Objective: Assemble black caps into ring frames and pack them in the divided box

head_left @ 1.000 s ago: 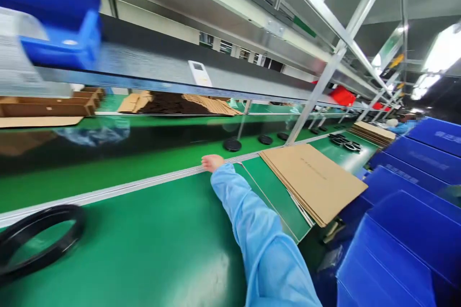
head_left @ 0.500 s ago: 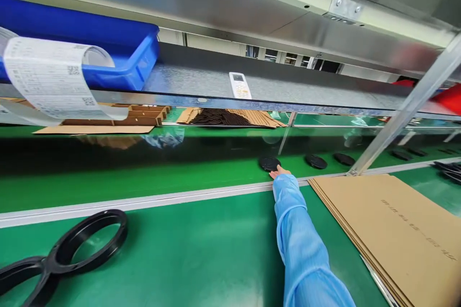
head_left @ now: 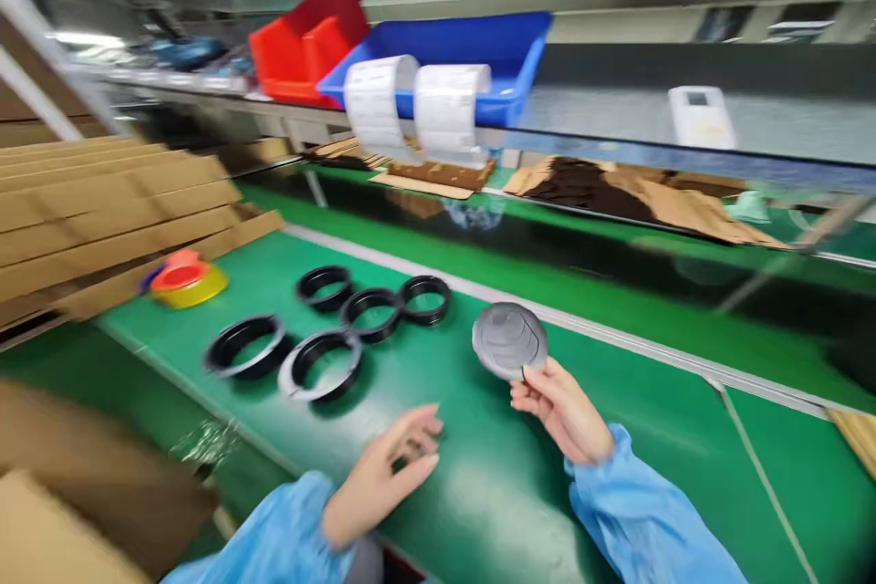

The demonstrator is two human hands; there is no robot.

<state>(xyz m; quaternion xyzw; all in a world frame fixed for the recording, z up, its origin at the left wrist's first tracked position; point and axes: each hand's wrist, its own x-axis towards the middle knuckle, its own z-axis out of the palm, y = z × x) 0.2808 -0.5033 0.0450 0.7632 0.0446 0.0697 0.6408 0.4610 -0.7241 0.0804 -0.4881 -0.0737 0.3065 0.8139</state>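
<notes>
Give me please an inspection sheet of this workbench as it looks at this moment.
Surface: green table, blurred in the picture.
Job's things: grey disc; five black rings lying flat to its left.
Clutter: tape rolls, cardboard sheets, a cardboard box.
Grippers: right hand pinches the grey disc by its lower edge; left hand open, holding nothing.
Cables: nothing seen.
Surroundings: shelf with blue bin, red bin, label rolls, white remote; conveyor belt beyond the table.
</notes>
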